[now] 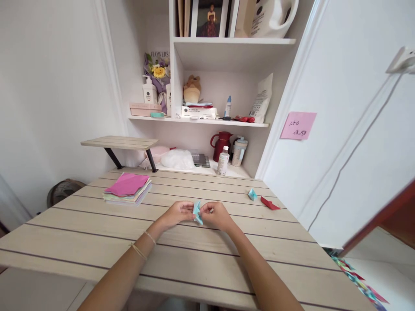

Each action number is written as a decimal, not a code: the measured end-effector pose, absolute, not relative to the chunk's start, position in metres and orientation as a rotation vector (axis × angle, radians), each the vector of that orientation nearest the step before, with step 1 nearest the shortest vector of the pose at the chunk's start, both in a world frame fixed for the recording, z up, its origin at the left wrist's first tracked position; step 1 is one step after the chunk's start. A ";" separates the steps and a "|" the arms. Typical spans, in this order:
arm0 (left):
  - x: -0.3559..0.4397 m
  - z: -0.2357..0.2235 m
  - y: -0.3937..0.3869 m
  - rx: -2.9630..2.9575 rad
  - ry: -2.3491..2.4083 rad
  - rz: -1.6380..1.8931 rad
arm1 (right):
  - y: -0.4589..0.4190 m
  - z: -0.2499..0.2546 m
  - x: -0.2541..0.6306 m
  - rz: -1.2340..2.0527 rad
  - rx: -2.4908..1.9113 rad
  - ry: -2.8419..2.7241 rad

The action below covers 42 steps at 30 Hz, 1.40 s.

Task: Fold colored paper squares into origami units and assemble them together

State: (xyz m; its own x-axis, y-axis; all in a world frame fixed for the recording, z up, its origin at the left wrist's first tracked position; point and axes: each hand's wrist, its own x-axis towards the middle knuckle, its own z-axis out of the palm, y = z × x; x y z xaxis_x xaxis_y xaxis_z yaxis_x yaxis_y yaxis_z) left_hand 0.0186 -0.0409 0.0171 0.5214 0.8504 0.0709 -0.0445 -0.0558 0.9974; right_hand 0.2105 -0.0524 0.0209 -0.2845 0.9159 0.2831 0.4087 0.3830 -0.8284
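Observation:
Between my two hands, just above the wooden table (227, 250), is a small light-blue folded paper piece (197, 209). My left hand (177, 214) pinches its left side, thumb below and fingers curled behind. From the right, my right hand (215, 214) pinches the same paper with thumb and forefinger. Exactly what shape the folds make is too small to tell. To the right on the table lie another light-blue folded paper piece (252, 195) and a red folded paper piece (269, 203).
At the left stands a stack of coloured paper (128, 185), pink on top, near a small raised shelf (119, 142). Behind the table are a bottle (223, 162), a red jug (221, 146) and a lidded cup (239, 152). Colourful folded paper (356, 278) lies on the floor at right.

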 end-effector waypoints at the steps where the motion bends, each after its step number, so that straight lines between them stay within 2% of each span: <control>1: 0.020 0.015 -0.041 1.457 0.739 0.830 | -0.052 0.019 0.210 0.826 -1.143 -1.884; 9: 0.026 0.009 -0.043 1.425 0.785 0.832 | -0.056 0.018 0.205 0.772 -1.129 -1.949; 14: 0.028 0.012 -0.041 1.357 0.859 1.024 | -0.057 0.023 0.204 0.688 -1.120 -1.830; 23: 0.025 0.018 -0.038 1.228 0.912 1.260 | -0.054 0.020 0.204 0.819 -1.032 -1.759; 33: 0.023 0.023 -0.040 1.120 0.785 1.193 | -0.050 0.023 0.220 0.329 -1.042 -1.869; 42: 0.024 0.016 -0.034 1.138 0.818 1.173 | -0.053 0.025 0.223 0.222 -1.008 -2.061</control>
